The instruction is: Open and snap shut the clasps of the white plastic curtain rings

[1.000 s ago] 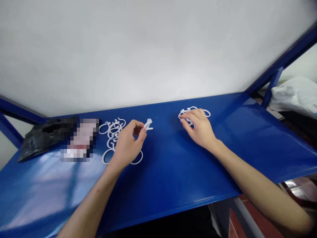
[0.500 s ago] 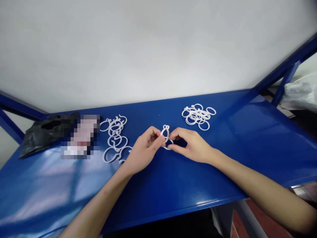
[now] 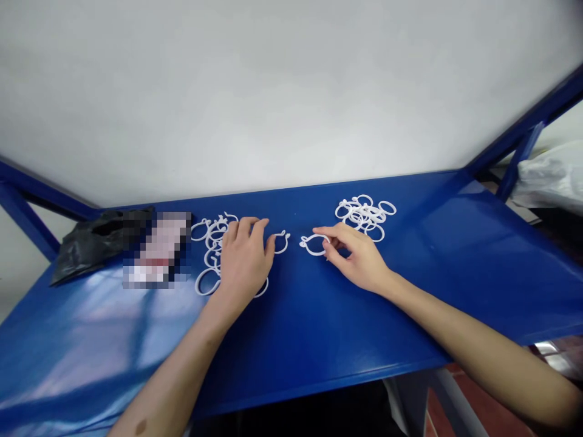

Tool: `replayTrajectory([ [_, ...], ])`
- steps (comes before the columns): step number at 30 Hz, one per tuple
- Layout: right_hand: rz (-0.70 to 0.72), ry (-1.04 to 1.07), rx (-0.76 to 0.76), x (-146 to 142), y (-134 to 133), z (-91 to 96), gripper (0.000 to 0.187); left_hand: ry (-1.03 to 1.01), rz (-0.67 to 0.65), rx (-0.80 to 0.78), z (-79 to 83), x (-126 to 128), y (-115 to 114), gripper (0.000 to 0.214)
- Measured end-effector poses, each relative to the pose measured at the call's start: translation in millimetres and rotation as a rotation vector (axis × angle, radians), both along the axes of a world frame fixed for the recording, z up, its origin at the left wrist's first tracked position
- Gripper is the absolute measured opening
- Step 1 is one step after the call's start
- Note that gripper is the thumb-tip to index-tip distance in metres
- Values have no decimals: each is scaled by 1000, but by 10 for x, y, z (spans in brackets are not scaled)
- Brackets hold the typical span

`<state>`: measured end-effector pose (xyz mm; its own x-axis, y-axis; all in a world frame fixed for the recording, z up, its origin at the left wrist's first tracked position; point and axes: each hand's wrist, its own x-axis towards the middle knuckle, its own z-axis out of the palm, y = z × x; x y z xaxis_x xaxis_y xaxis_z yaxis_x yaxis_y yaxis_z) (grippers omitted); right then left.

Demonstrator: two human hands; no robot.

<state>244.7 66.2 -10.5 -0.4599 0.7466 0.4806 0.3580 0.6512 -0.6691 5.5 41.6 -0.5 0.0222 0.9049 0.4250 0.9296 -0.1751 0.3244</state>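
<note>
My right hand (image 3: 357, 255) pinches a white plastic ring clip (image 3: 315, 254) between thumb and fingers, its small looped ends pointing left. Palm down, my left hand (image 3: 246, 255) covers part of the left group of white ring clips (image 3: 207, 285). Its fingers are spread, and the thumb stands apart from them. Another ring clip (image 3: 286, 244) sticks out beside the left thumb, partly hidden by it; its two ends face the right hand. Whether the left thumb touches this clip is unclear.
On the blue table (image 3: 328, 340), more white ring clips (image 3: 364, 213) lie piled at the back right. A black plastic bag (image 3: 86, 249) and a blurred-out pinkish item (image 3: 161, 246) sit at the left. A white wall (image 3: 291, 91) rises behind.
My hands have moved apart. The left has moved left over the clip group, while the right now holds a ring clip where both hands were close together. The view has shifted slightly.
</note>
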Motion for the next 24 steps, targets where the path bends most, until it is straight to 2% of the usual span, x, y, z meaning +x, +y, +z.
replayTrajectory([
  [2,23,17,-26,-7,-22,10,32,-43,-104,24,44,51,-39,26],
  [5,64,56,-86,-18,-66,16,31,-246,-280,-145,90,161,-110,17],
  [9,126,86,-156,-39,-105,0,24,-550,-233,-316,60,262,-154,12],
  [12,158,77,-189,-48,-114,-3,14,-685,-177,-338,23,291,-171,25],
  [17,171,81,-199,-50,-133,16,12,-608,-182,-200,-1,342,-258,27],
  [22,200,23,-93,-43,-139,1,17,-472,-169,-64,-55,379,-316,34],
  [24,218,29,-100,-36,-140,9,16,-437,-214,-5,-80,362,-300,34],
])
